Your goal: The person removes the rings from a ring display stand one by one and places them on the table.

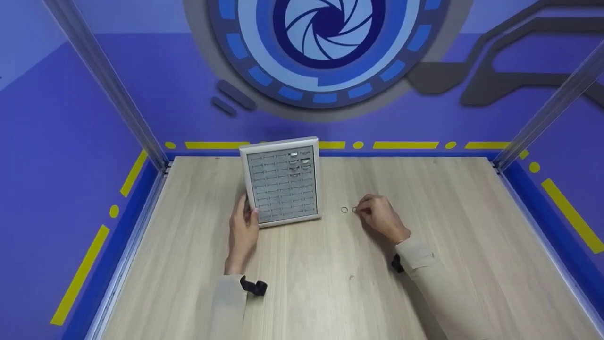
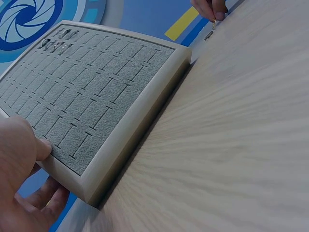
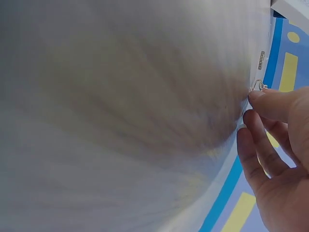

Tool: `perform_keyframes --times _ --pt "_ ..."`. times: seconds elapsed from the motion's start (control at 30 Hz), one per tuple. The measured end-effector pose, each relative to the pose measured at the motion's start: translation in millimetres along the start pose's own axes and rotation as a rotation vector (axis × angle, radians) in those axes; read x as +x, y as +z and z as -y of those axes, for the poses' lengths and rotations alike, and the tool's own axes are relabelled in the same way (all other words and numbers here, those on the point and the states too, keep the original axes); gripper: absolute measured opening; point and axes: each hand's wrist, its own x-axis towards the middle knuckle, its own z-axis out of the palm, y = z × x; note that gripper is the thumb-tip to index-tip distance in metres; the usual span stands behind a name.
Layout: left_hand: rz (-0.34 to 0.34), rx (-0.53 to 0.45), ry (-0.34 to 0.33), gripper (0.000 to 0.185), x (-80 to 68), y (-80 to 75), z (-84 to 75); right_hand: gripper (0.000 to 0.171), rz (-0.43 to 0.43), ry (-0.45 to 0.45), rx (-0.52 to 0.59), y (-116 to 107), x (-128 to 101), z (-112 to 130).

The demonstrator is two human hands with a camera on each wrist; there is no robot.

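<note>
left hand (image 1: 244,231) grips the ring tray (image 1: 283,186) corner; right hand (image 1: 380,217) pinches a ring (image 1: 354,209) right of the tray, spare ring (image 1: 344,210) between them.

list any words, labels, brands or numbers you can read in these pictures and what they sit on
None can be read.
Grey slotted ring tray in its pale frame: no label shows.
Blue wall with the round shutter-like emblem and yellow dashes: shapes only, no letters.
Light wooden table: no print shows.
Small dark strip on the table: too small and blurred to tell whether it carries text.
</note>
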Motion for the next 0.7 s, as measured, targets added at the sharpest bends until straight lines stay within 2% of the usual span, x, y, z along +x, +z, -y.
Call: perform_keyframes --times 0.4,0.7 --pt "-0.003 -0.004 -0.008 0.061 -0.3 0.2 -2.4 0.008 0.01 -0.009 -0.03 -0.8 -1.1 -0.6" --pt "-0.004 0.013 0.004 0.06 -0.8 0.1 -1.8 0.015 -0.001 -0.034 -0.032 -3.7 -0.8 -0.3"
